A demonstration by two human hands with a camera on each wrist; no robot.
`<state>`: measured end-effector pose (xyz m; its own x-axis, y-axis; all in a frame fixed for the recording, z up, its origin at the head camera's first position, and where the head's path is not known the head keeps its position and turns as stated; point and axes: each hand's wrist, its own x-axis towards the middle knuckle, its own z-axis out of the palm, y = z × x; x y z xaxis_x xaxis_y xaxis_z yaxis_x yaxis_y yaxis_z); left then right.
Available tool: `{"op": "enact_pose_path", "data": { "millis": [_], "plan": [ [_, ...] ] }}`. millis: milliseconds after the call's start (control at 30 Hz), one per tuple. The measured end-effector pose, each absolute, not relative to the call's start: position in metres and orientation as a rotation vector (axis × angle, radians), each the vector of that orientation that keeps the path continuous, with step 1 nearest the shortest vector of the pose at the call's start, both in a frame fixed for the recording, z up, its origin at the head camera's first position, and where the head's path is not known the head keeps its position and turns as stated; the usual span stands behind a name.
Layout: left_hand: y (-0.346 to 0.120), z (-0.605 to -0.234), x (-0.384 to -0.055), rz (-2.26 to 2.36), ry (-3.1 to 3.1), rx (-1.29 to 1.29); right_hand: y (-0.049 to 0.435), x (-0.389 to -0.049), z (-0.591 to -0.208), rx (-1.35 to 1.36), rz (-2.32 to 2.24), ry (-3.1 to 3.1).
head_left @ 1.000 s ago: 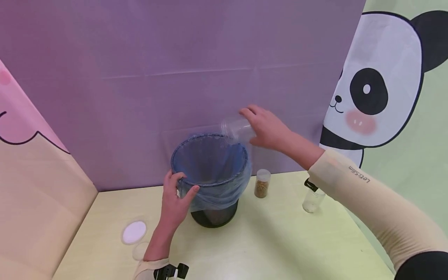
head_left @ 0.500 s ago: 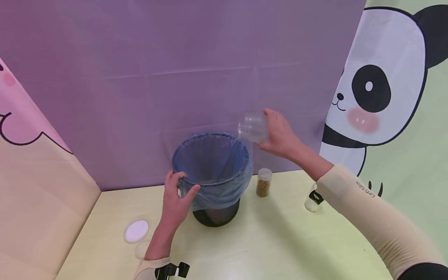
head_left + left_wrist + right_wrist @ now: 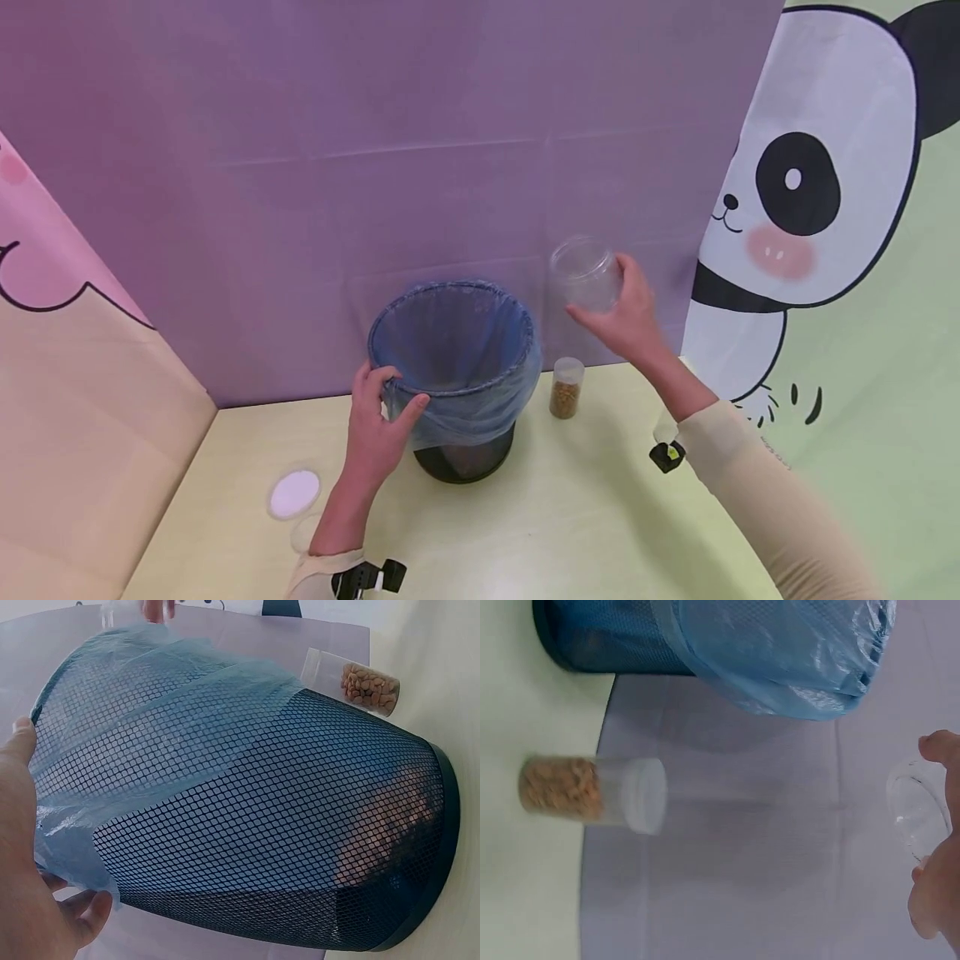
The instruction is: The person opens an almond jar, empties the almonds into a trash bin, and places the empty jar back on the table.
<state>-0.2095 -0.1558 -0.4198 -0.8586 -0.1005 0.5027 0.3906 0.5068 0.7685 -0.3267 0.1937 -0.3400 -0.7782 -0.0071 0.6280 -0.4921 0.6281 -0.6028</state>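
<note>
The left wrist view shows open weave on the side of the black round wire-mesh bin [image 3: 277, 832], with an orange-brown patch near the base (too unclear to tell what it is), which the head view does not show. Only the head view looks down into the mouth, lined by a translucent blue plastic bag [image 3: 468, 422]. The right wrist view best shows the pale lid of the small clear cylindrical jar [image 3: 619, 791], about half full of brown nut-like pieces, upright on the pale table [image 3: 540, 542] beside the bin.

The left hand [image 3: 381, 437] reaches up from the bottom edge, thumb and fingers spread wide but curved round the bin's bagged rim. The right hand [image 3: 630, 321], on a raised forearm in a beige sleeve [image 3: 750, 492], grips the wide clear see-through jar [image 3: 587, 279], fingers and thumb parted to its width.

That jar is in the air right of the bin, apart from it, tilted with its round mouth upward; its walls look colourless. A white round disc [image 3: 295, 494] lies on the table's left, near the left forearm.
</note>
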Motion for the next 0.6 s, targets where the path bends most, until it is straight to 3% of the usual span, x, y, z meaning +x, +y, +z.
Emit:
{"op": "enact_pose_path", "data": {
  "millis": [400,600],
  "plan": [
    [-0.154,-0.421,-0.211,-1.332,-2.243,-0.246,0.200,-0.324,-0.395,0.125,1.561,-2.117],
    [-0.154,-0.422,-0.211,-1.334,-2.235,-0.250,0.204,-0.323,-0.427,-0.008,1.514,-2.145]
  ]
}}
